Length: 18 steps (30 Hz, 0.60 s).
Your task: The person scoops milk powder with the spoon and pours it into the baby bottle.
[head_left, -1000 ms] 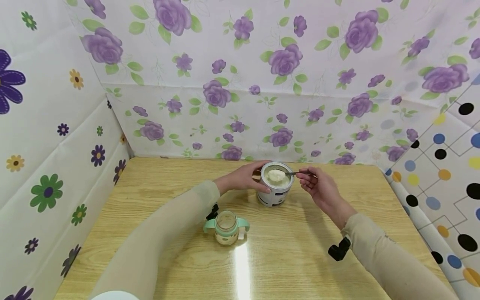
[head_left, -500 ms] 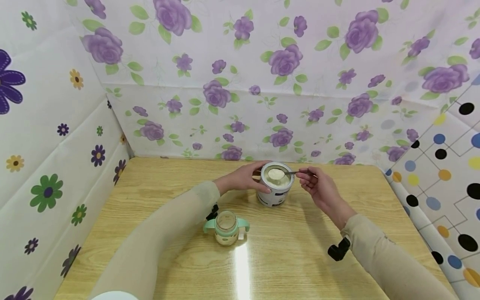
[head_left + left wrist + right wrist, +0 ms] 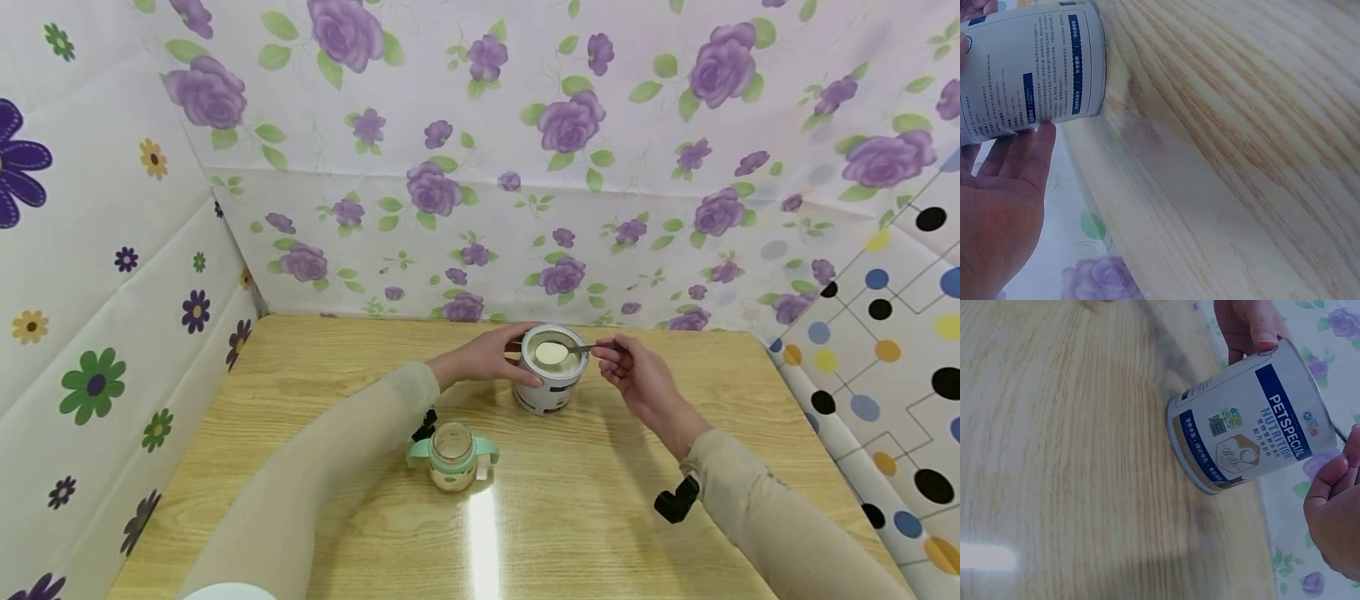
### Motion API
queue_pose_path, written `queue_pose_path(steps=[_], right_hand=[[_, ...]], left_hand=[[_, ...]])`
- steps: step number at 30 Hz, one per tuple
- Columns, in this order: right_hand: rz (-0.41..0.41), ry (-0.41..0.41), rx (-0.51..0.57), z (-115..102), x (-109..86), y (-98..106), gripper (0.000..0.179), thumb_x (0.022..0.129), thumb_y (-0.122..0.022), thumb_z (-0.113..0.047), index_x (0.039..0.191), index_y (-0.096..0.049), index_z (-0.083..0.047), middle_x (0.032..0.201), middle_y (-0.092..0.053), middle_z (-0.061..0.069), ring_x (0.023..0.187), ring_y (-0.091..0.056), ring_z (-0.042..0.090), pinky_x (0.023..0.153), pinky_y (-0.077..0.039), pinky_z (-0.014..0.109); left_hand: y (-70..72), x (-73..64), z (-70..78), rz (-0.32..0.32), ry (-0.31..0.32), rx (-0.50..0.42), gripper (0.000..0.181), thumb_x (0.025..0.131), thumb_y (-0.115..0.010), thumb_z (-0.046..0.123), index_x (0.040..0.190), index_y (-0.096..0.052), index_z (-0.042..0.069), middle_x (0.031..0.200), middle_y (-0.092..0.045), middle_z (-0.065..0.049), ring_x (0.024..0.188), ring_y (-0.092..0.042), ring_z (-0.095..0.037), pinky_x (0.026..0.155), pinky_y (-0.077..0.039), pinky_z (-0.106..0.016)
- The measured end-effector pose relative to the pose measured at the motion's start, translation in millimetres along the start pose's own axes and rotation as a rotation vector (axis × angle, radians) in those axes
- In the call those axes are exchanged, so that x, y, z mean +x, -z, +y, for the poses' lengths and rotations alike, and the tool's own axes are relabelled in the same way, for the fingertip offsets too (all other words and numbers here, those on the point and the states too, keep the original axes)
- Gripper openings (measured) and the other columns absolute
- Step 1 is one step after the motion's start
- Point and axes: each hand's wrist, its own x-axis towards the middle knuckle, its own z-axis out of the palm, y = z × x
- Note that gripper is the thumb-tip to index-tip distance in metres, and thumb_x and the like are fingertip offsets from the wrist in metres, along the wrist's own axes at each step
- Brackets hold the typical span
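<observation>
A white milk powder can [image 3: 546, 393] with blue print stands upright on the table. My left hand [image 3: 487, 357] grips its left side, thumb in front and fingers behind. In the left wrist view, fingers [image 3: 1038, 153] lie along the can wall. My right hand [image 3: 636, 377] pinches the thin dark handle of a spoon [image 3: 582, 348]. Pale powder [image 3: 552, 353] fills the spoon's bowl, which overlaps the can's opening. From the right wrist view, the right hand [image 3: 1338, 506] is beside the can's rim, with most of the spoon hidden.
A glass baby bottle [image 3: 453, 458] with mint-green handles and no lid stands in front of the can, near the left forearm. Flowered cloth [image 3: 480, 233] rises behind the wooden table [image 3: 585, 517], with patterned sheets at both sides.
The powder in the spoon looks flatter than the heap a second ago. The spoon's bowl has shifted slightly; the left hand keeps its grip on the can.
</observation>
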Motion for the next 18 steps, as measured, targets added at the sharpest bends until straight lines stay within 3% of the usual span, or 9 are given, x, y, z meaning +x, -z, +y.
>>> queue_pose_path(steps=[6,18], right_hand=[[0.005,0.027,0.022,-6.2,4.0,-2.2,0.039,0.117,-0.047,-0.027,0.103,-0.077,-0.007,0.087,-0.08,0.001,0.072,-0.07,0.008,0.075,-0.059,0.022],[0.024,-0.003,-0.056,0.5,7.3,2.9,0.036,0.117,-0.046,-0.025,0.108,-0.074,-0.005,0.088,-0.079,-0.001,0.076,-0.071,0.007,0.078,-0.059,0.022]], left_hand=[[-0.2,0.2,-0.1,0.006,0.009,0.009,0.093,0.089,-0.091,0.022,0.166,-0.039,0.032,0.156,-0.05,0.003,0.143,-0.052,-0.021,0.113,-0.052,-0.039],[-0.7,-1.1,1.9,0.002,0.005,0.006,0.092,0.091,-0.09,0.02,0.166,-0.038,0.03,0.156,-0.05,0.002,0.142,-0.052,-0.022,0.113,-0.052,-0.041]])
